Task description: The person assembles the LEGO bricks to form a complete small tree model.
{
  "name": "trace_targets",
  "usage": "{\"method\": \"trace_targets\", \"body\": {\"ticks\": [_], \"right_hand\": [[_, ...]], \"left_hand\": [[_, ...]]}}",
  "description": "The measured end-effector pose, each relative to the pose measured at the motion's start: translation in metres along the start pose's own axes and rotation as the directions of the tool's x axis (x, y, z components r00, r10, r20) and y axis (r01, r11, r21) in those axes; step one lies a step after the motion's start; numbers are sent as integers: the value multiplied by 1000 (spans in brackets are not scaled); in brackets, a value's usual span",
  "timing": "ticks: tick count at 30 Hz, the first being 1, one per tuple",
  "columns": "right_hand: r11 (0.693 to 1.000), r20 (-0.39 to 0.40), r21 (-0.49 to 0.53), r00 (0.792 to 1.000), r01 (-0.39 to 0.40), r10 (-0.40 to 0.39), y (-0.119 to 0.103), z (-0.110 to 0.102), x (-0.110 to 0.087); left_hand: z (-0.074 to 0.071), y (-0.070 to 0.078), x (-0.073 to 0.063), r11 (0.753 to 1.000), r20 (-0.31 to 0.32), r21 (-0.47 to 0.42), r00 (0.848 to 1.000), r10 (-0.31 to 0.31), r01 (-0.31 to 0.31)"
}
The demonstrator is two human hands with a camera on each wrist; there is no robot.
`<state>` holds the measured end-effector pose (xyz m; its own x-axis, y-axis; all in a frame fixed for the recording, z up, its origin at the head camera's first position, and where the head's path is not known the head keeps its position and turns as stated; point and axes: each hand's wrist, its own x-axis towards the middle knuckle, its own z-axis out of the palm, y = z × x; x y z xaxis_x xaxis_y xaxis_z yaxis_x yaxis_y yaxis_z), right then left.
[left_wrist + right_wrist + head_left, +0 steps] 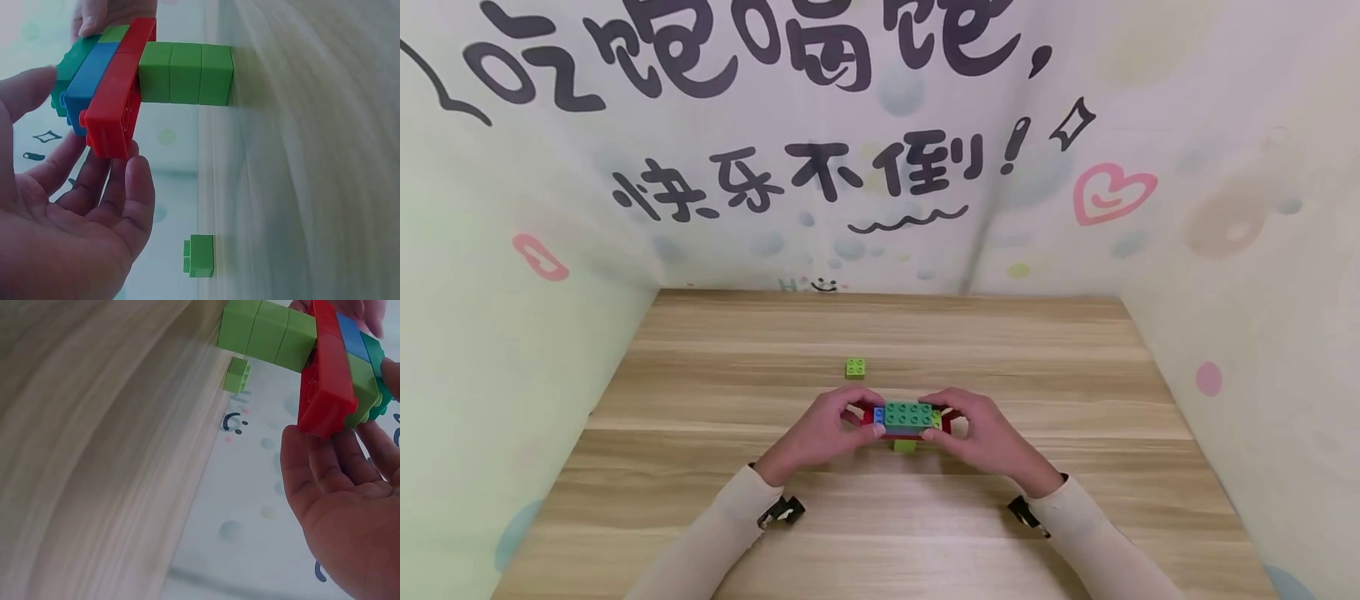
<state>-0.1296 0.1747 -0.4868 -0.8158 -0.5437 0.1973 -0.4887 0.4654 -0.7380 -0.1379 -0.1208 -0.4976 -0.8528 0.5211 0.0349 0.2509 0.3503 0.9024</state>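
Observation:
A T-shaped stack of toy building bricks stands on the table. Its stem is a column of three lime green bricks. Across the top run red bricks, then a blue brick beside a lime brick, with a dark green brick uppermost. My left hand grips the stack's left end between thumb and fingers, near the blue brick. At the other end my right hand holds it likewise, near the upper lime brick. From above, the hands partly hide the red ends.
A loose lime green brick lies on the wooden table, behind the stack and slightly left. White printed walls enclose the table at the back and both sides.

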Motion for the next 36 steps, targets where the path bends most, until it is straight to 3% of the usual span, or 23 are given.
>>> {"method": "trace_targets", "body": {"ticks": [5, 11, 18, 24, 32, 36], "right_hand": [[1000, -10, -4, 1000, -4, 4, 3, -1, -4], [1000, -10, 1, 1000, -6, 6, 7, -1, -7], [1000, -10, 9, 1000, -12, 12, 8, -1, -9], [1000, -8, 0, 1000, -7, 7, 12, -1, -9], [1000, 7, 7, 1000, -6, 6, 15, 0, -8], [1000, 15, 6, 1000, -15, 15, 15, 0, -8]], "left_hand": [[-3, -3, 4, 1000, -22, -16, 1000, 3, -4], [-10, -8, 11, 998, -98, 4, 993, -68, 68], [-18, -19, 26, 989, -218, 8, 966, -140, 146], [-25, -36, 39, 981, -279, 27, 944, -177, 192], [-32, -43, 49, 952, -263, 25, 921, -287, 304], [-32, -45, 54, 946, -231, 46, 925, -302, 320]]}}
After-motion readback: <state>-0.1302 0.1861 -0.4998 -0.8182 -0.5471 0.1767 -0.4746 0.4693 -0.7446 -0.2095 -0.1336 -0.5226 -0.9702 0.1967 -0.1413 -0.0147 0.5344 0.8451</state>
